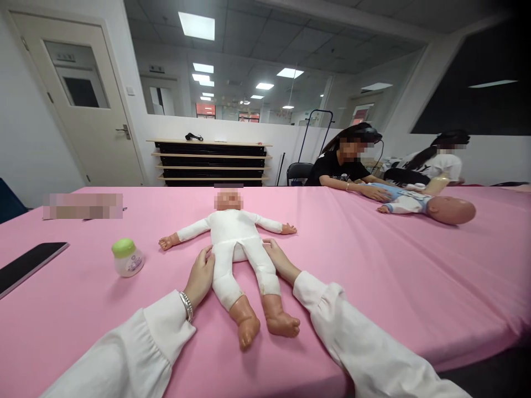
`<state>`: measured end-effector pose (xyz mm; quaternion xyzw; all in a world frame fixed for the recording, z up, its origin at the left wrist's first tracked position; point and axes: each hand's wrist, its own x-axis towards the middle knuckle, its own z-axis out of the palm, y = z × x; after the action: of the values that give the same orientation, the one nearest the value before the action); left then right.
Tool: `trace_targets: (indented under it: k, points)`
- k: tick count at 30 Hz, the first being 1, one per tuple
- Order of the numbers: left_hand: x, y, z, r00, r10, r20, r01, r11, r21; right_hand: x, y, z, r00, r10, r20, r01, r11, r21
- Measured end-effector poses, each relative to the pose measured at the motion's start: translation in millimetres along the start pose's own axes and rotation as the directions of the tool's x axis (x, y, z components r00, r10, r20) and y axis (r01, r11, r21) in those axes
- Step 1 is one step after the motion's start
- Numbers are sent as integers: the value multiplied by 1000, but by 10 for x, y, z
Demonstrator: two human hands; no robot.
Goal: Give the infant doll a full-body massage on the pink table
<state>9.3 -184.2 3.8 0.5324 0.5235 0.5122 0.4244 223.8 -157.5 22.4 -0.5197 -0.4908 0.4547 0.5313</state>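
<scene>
A baby doll (234, 226) with a white cloth body lies on its back on the pink-covered table (352, 309). Its arms are spread and its brown feet point toward me. My left hand (201, 275) rests against the outer side of the doll's leg at the left, fingers extended along the hip. Against the other hip lies my right hand (281, 260), its fingers stretched out and partly hidden beside the cloth. Neither hand is closed around the doll. Left of the doll stands a small jar (128, 260) with a green lid.
A dark flat device (29, 265) lies at the left edge, with a blurred item (83, 206) behind it. At the back right, a person in black touches another doll (450, 210) in blue and white. Another person in white sits beyond.
</scene>
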Motion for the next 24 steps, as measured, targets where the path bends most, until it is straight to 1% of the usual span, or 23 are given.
trace_targets:
  k: [3, 6, 9, 11, 13, 18, 21, 24]
  points:
    - [-17, 34, -4, 1000, 5, 7, -5, 1000, 20, -62, 119, -16, 999, 32, 21, -31, 998, -51]
    - [-14, 48, -4, 1000, -16, -1, 16, 1000, 11, -82, 109, -18, 998, 44, 52, -41, 998, -55]
    - [-1, 43, -12, 997, -57, -46, 54, 996, -72, -97, 23, 0, 996, 84, 41, -81, 995, -62]
    - [13, 24, -24, 989, -120, -85, 105, 981, -162, -122, -30, 12, 994, 97, 42, -94, 993, -70]
    - [28, -7, -36, 981, -168, -99, 141, 963, -231, -157, -62, 17, 994, 102, 48, -99, 993, -62]
    - [43, -65, -37, 991, -128, -43, 112, 959, -258, -190, -58, 4, 993, 108, 47, -106, 993, -45]
    - [21, -43, -35, 990, -139, -13, 129, 950, -283, -163, -37, -8, 990, 135, 45, -131, 987, -90]
    - [-10, 3, -42, 990, -142, 2, 137, 951, -277, -155, -30, -15, 992, 115, 56, -108, 987, -117]
